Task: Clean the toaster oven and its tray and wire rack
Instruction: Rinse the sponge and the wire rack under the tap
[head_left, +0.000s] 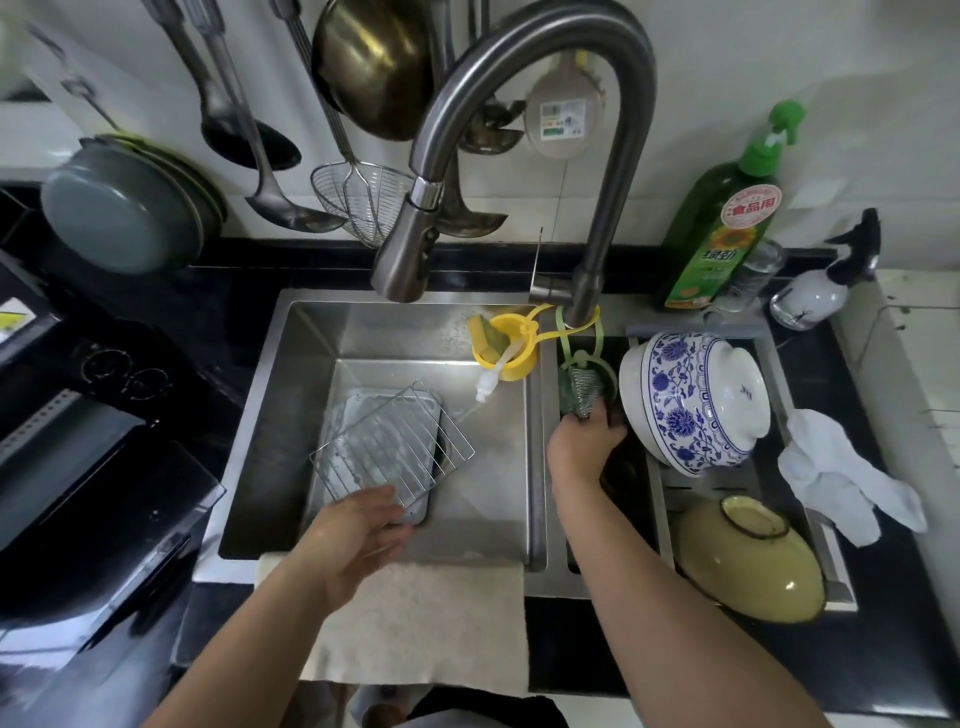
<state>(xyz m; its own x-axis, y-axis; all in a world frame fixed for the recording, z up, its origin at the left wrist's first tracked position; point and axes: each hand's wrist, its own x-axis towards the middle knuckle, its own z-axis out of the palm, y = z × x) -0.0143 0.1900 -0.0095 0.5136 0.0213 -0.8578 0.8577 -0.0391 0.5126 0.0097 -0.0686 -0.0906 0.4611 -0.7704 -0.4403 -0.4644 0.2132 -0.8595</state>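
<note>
The left basin of the steel sink (291, 374) holds two things: a flat baking tray (363, 447) lying on the bottom, smeared with suds, and one wire rack (392, 447) resting tilted on top of it. The left hand (358, 530) reaches in at the near corner of both, its fingers (384, 512) only loosely bent against the rack and the tray's edge; whether they clasp either cannot be told. Hanging at the basin's far right corner is one yellow holder (519, 358) with a sponge and a white brush in it.

In the narrower right basin the right hand (584, 441) has its fingers curled around a green scrubbing pad (574, 397) that sits in one green holder (584, 358) slung from the faucet (524, 104).

Over that basin a drain rack (779, 358) carries two bowls: a blue-and-white porcelain bowl (696, 400) on its side and a yellow-green bowl (748, 566) upside down. One white cloth (841, 473) lies across the rack's right rim.

On the black desk (857, 623) behind stand one green dish soap bottle (727, 228) and one small spray bottle (826, 280). The toaster oven (78, 441) stands left of the sink, its door open. One beige towel (415, 618) hangs over the sink's front edge.
</note>
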